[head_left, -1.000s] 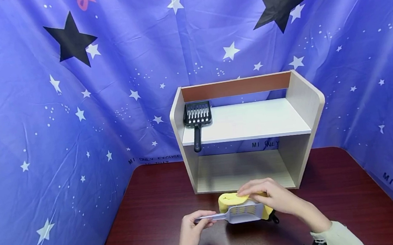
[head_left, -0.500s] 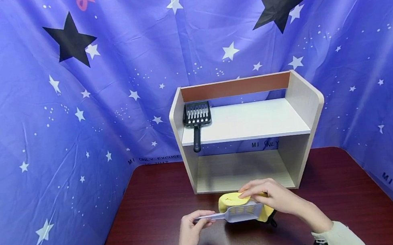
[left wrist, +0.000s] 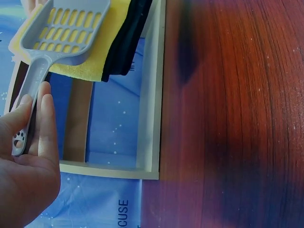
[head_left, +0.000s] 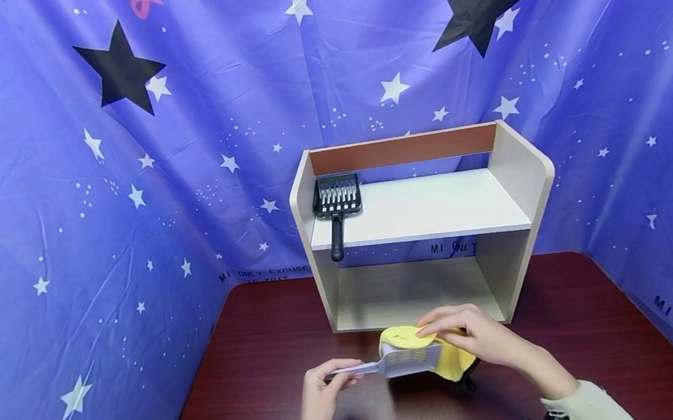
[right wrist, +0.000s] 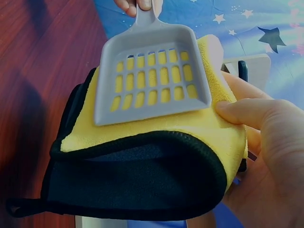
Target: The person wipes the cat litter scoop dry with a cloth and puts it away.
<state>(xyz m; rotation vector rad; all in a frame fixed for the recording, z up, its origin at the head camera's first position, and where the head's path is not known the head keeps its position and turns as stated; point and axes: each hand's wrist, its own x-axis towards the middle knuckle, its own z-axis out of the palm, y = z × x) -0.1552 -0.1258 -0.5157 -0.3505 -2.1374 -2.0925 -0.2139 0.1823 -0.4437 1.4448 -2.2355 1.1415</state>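
Observation:
My left hand [head_left: 321, 393] pinches the handle of a pale grey slotted litter scoop [head_left: 414, 360] between thumb and fingers, held level over the table. In the left wrist view the handle [left wrist: 33, 83] shows a hole at its end. A yellow cleaning cloth [head_left: 453, 361] with dark edging and a dark reverse side is folded behind the scoop. My right hand [head_left: 482, 337] grips that cloth, its thumb on the yellow face beside the scoop's pan. Through the slots in the right wrist view, the yellow cloth [right wrist: 142, 137] shows behind the pan.
A two-level wooden shelf unit [head_left: 427, 236] stands behind the hands on the dark red table [head_left: 257, 385]. On its upper level, at the left, lies a black slotted scoop [head_left: 337, 196], handle over the front edge. A blue star-printed curtain [head_left: 252, 122] encloses the back and sides.
The right hand and the cloth have shifted slightly right, and more yellow shows right of the pan. The left hand and scoop have moved slightly up and left.

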